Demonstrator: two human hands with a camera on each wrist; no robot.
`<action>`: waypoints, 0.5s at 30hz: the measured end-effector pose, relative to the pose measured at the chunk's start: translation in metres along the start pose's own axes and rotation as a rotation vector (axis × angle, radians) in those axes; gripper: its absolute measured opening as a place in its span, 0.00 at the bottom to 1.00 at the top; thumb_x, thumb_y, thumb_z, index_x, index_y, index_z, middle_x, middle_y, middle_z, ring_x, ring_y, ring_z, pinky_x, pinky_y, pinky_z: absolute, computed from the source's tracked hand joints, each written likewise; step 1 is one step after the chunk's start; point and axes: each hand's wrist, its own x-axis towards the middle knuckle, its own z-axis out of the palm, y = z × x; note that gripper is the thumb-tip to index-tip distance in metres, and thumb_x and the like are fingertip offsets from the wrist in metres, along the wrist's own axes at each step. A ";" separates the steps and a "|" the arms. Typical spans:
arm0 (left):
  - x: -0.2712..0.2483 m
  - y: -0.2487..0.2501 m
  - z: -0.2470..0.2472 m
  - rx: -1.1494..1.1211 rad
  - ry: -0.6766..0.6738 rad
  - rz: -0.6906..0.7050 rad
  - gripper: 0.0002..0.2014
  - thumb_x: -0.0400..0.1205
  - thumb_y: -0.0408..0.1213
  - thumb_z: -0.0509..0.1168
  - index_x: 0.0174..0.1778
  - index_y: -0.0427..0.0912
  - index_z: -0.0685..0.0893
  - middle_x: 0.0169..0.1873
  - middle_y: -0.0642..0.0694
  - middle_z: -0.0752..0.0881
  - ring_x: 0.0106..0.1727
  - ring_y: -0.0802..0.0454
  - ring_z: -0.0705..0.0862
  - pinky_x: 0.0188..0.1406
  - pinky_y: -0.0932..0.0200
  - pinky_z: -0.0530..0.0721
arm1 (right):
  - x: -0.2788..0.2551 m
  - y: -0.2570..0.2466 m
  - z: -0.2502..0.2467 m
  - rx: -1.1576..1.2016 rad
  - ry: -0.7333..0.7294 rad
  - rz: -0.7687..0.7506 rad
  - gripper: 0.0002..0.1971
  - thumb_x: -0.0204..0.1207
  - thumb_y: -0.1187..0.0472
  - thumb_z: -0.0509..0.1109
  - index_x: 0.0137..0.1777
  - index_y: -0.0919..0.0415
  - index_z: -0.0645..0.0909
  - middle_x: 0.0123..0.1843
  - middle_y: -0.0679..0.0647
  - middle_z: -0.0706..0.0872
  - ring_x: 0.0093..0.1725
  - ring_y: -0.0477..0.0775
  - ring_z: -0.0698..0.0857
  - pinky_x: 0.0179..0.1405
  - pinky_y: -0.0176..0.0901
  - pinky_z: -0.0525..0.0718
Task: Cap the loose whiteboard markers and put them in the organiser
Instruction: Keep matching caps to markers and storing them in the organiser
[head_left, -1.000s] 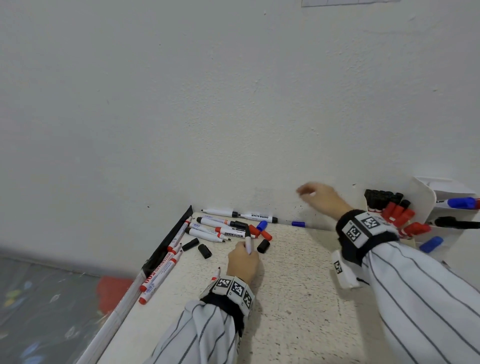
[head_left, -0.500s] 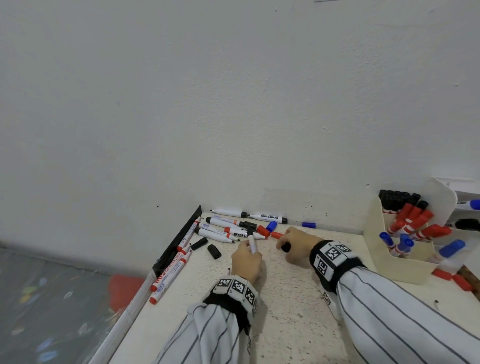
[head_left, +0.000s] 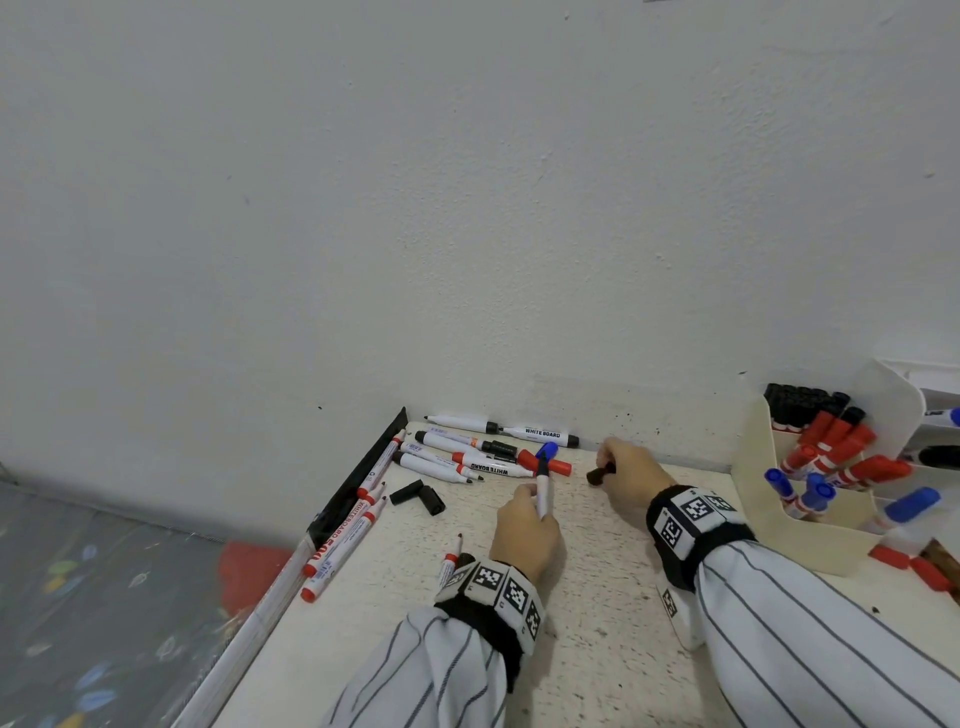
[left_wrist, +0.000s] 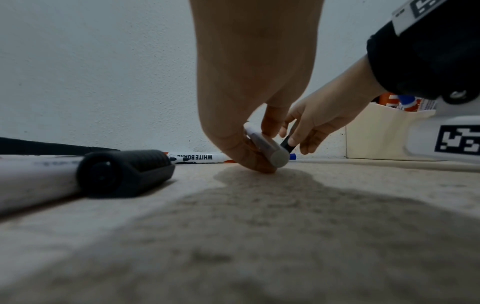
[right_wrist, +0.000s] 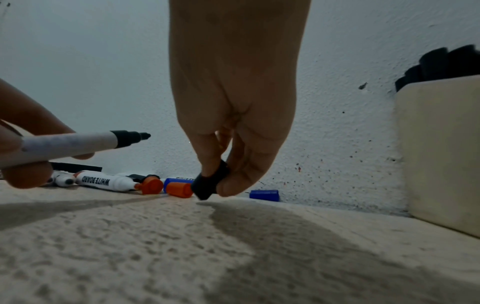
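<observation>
Bare tabletop (head_left: 597, 582) btwn hands, organiser (head_left: 769, 499)

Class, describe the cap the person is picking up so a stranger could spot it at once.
Find the cream organiser by the wall, then the right hand left of it. Its fingers pinch a black cap, the only one lifted off the table.

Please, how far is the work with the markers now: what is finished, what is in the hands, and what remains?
Done: many capped red, black and blue markers stand in the organiser. In hand: the left hand holds an uncapped black marker, and the right hand pinches a black cap, not yet on it. Left: uncapped markers by the wall and table edge, and loose caps beside them.
</observation>
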 end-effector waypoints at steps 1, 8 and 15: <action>0.000 0.001 0.000 0.010 -0.004 0.005 0.18 0.84 0.32 0.57 0.71 0.40 0.71 0.58 0.39 0.81 0.53 0.40 0.86 0.52 0.46 0.87 | 0.000 0.002 0.000 0.045 -0.008 0.004 0.13 0.77 0.74 0.58 0.54 0.57 0.73 0.59 0.59 0.78 0.46 0.54 0.77 0.42 0.41 0.78; 0.001 0.000 0.000 0.007 -0.013 0.023 0.18 0.84 0.32 0.58 0.71 0.40 0.71 0.56 0.39 0.82 0.48 0.43 0.86 0.52 0.47 0.87 | 0.000 0.008 -0.001 0.083 0.045 0.047 0.12 0.74 0.74 0.65 0.54 0.65 0.82 0.58 0.59 0.80 0.57 0.56 0.78 0.52 0.39 0.76; 0.002 -0.002 0.001 0.010 0.011 0.033 0.18 0.84 0.32 0.57 0.71 0.39 0.71 0.57 0.39 0.82 0.48 0.44 0.85 0.51 0.49 0.87 | 0.002 0.014 0.003 0.047 0.038 0.028 0.14 0.78 0.69 0.62 0.62 0.59 0.79 0.68 0.60 0.73 0.60 0.57 0.78 0.57 0.39 0.75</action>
